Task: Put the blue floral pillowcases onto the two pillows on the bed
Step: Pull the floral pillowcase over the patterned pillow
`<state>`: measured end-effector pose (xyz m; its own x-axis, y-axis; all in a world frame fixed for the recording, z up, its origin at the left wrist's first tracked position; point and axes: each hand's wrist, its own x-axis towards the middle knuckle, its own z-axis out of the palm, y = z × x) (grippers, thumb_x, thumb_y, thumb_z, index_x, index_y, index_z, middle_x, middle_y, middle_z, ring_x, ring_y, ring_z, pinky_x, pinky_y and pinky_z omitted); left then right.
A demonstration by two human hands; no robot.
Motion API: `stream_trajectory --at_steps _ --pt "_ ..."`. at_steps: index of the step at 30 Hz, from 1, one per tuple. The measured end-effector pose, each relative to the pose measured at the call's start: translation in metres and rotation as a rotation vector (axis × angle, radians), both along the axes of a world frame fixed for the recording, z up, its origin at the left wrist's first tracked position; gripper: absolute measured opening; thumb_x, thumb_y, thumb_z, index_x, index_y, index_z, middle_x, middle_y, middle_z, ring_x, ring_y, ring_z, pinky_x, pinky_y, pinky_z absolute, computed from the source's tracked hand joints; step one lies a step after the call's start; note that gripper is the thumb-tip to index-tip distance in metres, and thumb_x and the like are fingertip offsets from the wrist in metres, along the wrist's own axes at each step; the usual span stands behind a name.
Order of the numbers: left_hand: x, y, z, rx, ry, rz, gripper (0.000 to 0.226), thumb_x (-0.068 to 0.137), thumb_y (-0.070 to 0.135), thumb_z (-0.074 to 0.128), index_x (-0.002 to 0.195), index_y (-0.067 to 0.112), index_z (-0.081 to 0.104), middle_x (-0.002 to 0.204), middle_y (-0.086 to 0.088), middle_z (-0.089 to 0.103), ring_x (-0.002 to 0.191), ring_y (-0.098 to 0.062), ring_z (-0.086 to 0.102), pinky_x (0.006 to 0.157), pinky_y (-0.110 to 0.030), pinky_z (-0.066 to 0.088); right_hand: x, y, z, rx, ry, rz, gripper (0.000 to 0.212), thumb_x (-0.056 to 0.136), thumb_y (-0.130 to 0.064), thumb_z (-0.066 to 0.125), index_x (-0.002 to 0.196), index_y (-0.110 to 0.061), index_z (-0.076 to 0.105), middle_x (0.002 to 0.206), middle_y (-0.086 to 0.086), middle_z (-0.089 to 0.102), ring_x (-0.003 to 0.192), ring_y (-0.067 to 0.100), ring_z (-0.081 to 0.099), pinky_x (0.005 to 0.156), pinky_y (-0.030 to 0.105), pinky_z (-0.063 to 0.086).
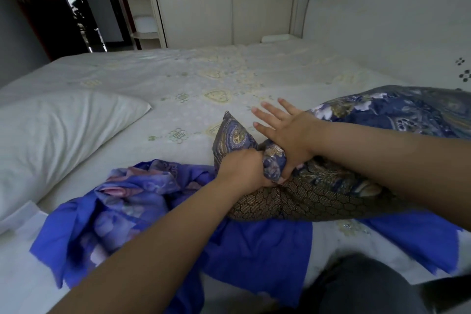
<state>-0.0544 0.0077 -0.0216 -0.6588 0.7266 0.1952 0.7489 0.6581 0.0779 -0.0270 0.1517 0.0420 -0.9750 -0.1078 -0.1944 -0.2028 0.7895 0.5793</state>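
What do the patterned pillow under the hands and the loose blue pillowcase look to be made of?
Patterned pillow: woven fabric, printed paisley and honeycomb, slightly glossy; bunches where the left hand grips it. Blue pillowcase: thin, soft, matte cloth, probably cotton or a blend; it lies in loose crumpled folds.

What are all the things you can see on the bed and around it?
covered pillow: one, dark blue floral, right side of bed, corner gripped
loose pillowcase: one, bright blue floral, crumpled on near edge of bed
bare pillow: one, white, left side of bed
bed: one, pale patterned sheet
headboard: one, white with dark flowers, right
wardrobe: one, cream, behind bed
left hand: grips pillow corner
right hand: thumb pinches the cover, other fingers spread
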Motion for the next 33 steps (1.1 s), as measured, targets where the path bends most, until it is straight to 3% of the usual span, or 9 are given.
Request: stream_trajectory --at_steps 2,5,9,12,18,23,29,31,33 --pt "0.007 -0.003 -0.005 0.026 0.059 -0.012 0.052 0.073 0.06 0.067 0.099 0.015 0.06 0.1 -0.002 0.064 0.091 -0.021 0.063 0.071 -0.029 0.046 0.0 0.004 -0.002 -0.087 -0.087 0.012 0.141 0.049 -0.093 0.049 0.15 -0.017 -0.014 0.157 0.007 -0.018 0.142 0.019 -0.025 0.112 0.051 -0.02" --pt "0.01 -0.01 -0.012 0.054 0.098 -0.017 0.059 0.071 0.064 0.065 0.107 0.017 0.058 0.105 0.0 0.063 0.094 -0.019 0.063 0.073 -0.029 0.046 0.001 0.001 -0.011 -0.242 -0.187 -0.072 0.137 0.052 -0.089 0.054 0.15 -0.018 -0.012 0.152 0.004 0.032 0.144 0.016 0.019 0.114 0.048 -0.016" --pt "0.016 -0.022 -0.02 0.109 0.016 0.022 0.072 0.068 0.066 0.066 0.121 0.021 0.046 0.115 0.0 0.058 0.105 -0.019 0.057 0.08 -0.031 0.047 0.005 -0.009 -0.01 -0.444 -0.282 -0.171 0.111 0.059 -0.069 0.072 0.145 -0.021 0.022 0.125 -0.002 0.058 0.109 0.019 0.054 0.098 0.029 0.037" --pt "0.017 -0.037 -0.018 0.196 -0.041 0.043 0.074 0.07 0.068 0.062 0.127 0.024 0.043 0.118 0.0 0.051 0.111 -0.018 0.05 0.085 -0.032 0.045 0.015 -0.016 -0.006 -0.485 -0.253 -0.114 0.059 0.069 -0.052 0.074 0.117 -0.023 0.054 0.085 -0.008 0.059 0.08 0.014 0.055 0.061 0.021 0.039" --pt "0.017 -0.09 0.0 0.614 0.226 0.067 0.048 0.091 0.054 0.033 0.12 0.022 0.054 0.122 0.002 0.053 0.109 -0.02 0.049 0.092 -0.037 0.042 0.019 -0.014 0.012 -0.441 0.037 -0.102 0.044 0.078 -0.052 0.066 0.098 -0.014 0.06 0.089 0.008 0.065 0.077 0.025 0.059 0.065 0.031 0.046" --pt "-0.009 -0.196 -0.01 0.69 0.334 0.621 0.055 0.093 0.052 0.034 0.123 0.009 0.051 0.125 -0.013 0.053 0.111 -0.036 0.047 0.094 -0.042 0.035 0.017 -0.054 0.05 -0.571 0.231 -0.015 0.042 0.08 -0.059 0.06 0.088 -0.018 0.059 0.074 0.002 0.052 0.071 0.025 0.052 0.062 0.029 0.039" --pt "-0.014 -0.313 -0.038 0.075 -0.539 0.945 0.111 0.065 0.075 0.063 0.143 0.005 0.025 0.143 -0.015 0.042 0.125 -0.03 0.047 0.1 -0.038 0.039 -0.004 -0.125 0.017 -0.515 0.1 0.034 0.037 0.082 -0.053 0.059 0.08 -0.016 0.056 0.068 -0.001 0.052 0.062 0.021 0.05 0.057 0.027 0.038" --pt "-0.01 -0.327 -0.046 -0.062 -0.584 0.92 0.068 0.072 0.061 0.069 0.112 0.007 0.055 0.114 -0.012 0.062 0.097 -0.025 0.059 0.083 -0.029 0.046 -0.013 -0.136 -0.002 -0.515 0.084 0.014 0.037 0.081 -0.049 0.06 0.084 -0.013 0.061 0.077 0.005 0.06 0.067 0.025 0.055 0.057 0.026 0.041" --pt "-0.012 -0.321 -0.045 0.189 -0.636 0.906 0.023 0.086 0.028 0.06 0.072 0.01 0.056 0.074 -0.01 0.065 0.06 -0.02 0.053 0.053 -0.021 0.042 -0.02 -0.136 -0.009 -0.544 0.115 -0.023 0.036 0.079 -0.047 0.061 0.084 -0.012 0.061 0.079 0.007 0.062 0.07 0.026 0.058 0.059 0.027 0.043"
